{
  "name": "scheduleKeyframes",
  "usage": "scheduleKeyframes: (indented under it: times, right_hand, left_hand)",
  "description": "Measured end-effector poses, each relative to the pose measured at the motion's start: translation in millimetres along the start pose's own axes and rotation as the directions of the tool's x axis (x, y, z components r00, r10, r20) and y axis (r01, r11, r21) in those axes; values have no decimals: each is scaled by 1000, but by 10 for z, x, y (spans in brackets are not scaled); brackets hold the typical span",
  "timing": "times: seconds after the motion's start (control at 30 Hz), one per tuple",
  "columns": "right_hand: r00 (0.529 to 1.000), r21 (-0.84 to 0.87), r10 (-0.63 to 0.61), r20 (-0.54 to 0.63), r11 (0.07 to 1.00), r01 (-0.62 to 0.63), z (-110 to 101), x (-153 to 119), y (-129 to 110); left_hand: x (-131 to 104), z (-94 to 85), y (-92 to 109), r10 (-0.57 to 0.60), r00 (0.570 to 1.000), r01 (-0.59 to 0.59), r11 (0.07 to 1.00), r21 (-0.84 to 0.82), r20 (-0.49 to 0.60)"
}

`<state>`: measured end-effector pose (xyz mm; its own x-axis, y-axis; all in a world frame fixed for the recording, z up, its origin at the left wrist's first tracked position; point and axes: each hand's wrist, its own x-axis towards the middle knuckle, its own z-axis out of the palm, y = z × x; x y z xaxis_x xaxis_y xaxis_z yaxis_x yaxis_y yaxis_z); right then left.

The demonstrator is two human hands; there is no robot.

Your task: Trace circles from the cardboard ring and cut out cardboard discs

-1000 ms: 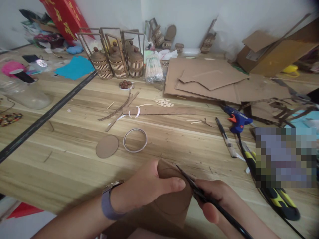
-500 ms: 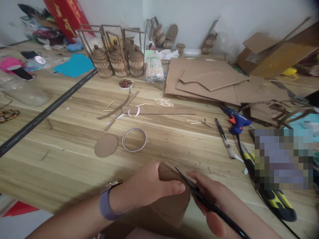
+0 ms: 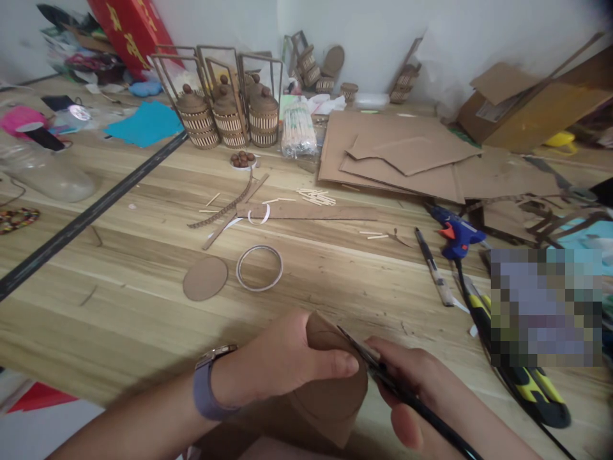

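My left hand, with a watch on its wrist, grips a piece of brown cardboard at the table's near edge, thumb pressed flat on top. A curved line is drawn on that cardboard. Black-handled scissors are held in my right hand, their blades at the cardboard's right edge beside my left thumb. The lower fingers of my right hand are partly hidden behind the handles. Ahead of my left hand lie a cut cardboard disc and a ring of tape.
A blue glue gun, a marker and a black-yellow tool lie to the right. Cardboard sheets, small tiered baskets and a bowl of brown beads stand farther back. Short sticks lie mid-table.
The view has shifted very slightly. The scissors stay at the cardboard's edge, their blades looking a little closer together; both hands keep nearly the same place.
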<state>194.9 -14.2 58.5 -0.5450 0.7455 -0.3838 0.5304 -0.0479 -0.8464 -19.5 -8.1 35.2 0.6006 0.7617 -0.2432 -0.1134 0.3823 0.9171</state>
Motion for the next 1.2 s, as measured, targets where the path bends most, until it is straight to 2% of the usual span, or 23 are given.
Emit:
scheduleKeyframes:
  times: [0.13, 0.33, 0.53, 0.7, 0.9, 0.97, 1.1, 1.2]
  right_hand:
    - [999, -17, -49, 12, 999, 50, -13, 9, 14]
    - [1000, -54, -1, 8, 999, 1, -14, 5, 4]
    - [999, -69, 21, 35, 997, -19, -7, 7, 73]
    - [1000, -53, -6, 23, 999, 7, -12, -10, 64]
    - [1000, -51, 1, 27, 999, 0, -48, -14, 32]
    - [998, -24, 54, 34, 998, -53, -41, 1, 71]
    - [969, 52, 246, -4, 968, -245, 9, 19, 151]
    - [965, 77, 263, -18, 962, -261, 35, 7, 165]
  left_hand:
    - [-4, -10, 1, -10, 1000, 10, 1000, -2, 15]
    - [-2, -19, 42, -5, 1000, 5, 999, 41, -2]
    - [-3, -13, 34, 9, 1000, -9, 1000, 5, 16]
    - [-3, -26, 27, 14, 998, -13, 1000, -17, 58]
    - [-6, -25, 43, -19, 998, 18, 1000, 14, 52]
    - [-2, -25, 45, -1, 999, 1, 1000, 10, 43]
    - [-6, -32, 35, -29, 999, 28, 999, 45, 25]
    - [-18, -37, 17, -31, 999, 30, 997, 71, 11]
